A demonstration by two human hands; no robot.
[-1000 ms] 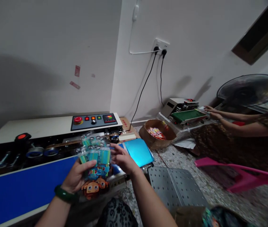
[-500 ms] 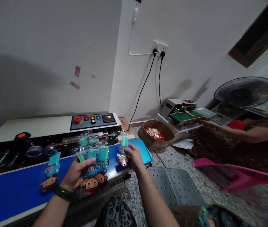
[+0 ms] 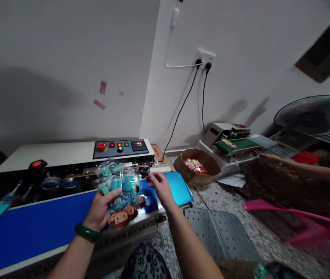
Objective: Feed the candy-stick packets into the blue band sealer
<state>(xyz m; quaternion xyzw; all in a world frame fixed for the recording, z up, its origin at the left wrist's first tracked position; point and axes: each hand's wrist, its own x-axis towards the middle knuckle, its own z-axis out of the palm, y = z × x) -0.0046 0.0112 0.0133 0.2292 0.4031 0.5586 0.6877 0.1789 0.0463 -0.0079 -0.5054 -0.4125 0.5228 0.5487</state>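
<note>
My left hand (image 3: 102,207) grips the fanned stack of packets (image 3: 121,188) over the blue belt (image 3: 37,228); right hand (image 3: 160,186) hovers beside it, fingers loosely open, empty; I'd say peel one off square, top edge toward the sealer.

Blue belt (image 3: 37,228), green bangle (image 3: 87,232), perhaps orange-faced teal packets (image 3: 121,193).
</note>
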